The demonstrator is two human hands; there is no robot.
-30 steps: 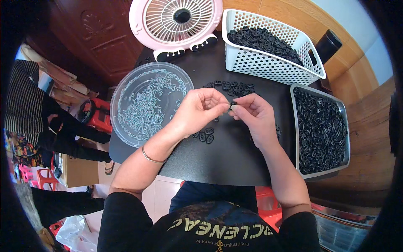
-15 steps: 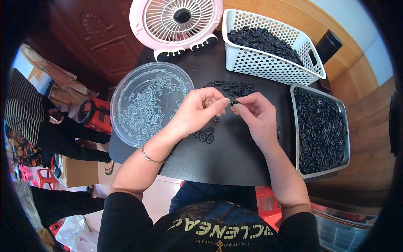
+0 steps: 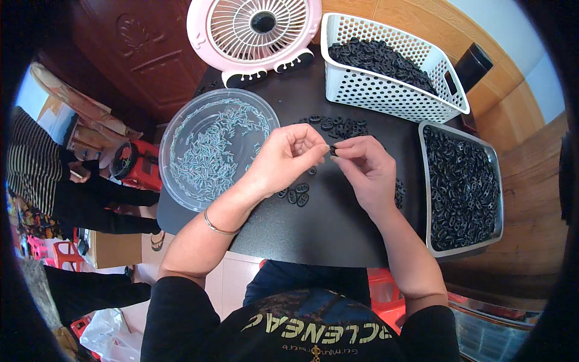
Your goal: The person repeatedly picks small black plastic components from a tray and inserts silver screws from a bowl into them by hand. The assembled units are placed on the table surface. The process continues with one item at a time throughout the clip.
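My right hand (image 3: 369, 172) pinches a small black plastic piece (image 3: 333, 150) between thumb and fingertips, above the middle of the table. The fingertips of my left hand (image 3: 289, 154) are pinched together right at the same piece; anything else in them is too small to make out. On the dark tabletop near my left fingers lie several loose oval black pieces with holes (image 3: 298, 195). A larger group of such pieces (image 3: 341, 127) lies just beyond both hands, and a few more (image 3: 399, 193) sit beside my right wrist.
At the left stands a round clear tub (image 3: 170, 181) of small silvery pins. Black pieces fill a grey tray (image 3: 427, 199) at the right and a white perforated basket (image 3: 386, 105) at the back. A pink fan (image 3: 199, 36) is behind the tub. Another person (image 3: 36, 157) stands at far left.
The black piece and my right fingertips have shifted slightly left, closer against my left fingertips. Both hands otherwise stay in nearly the same place.
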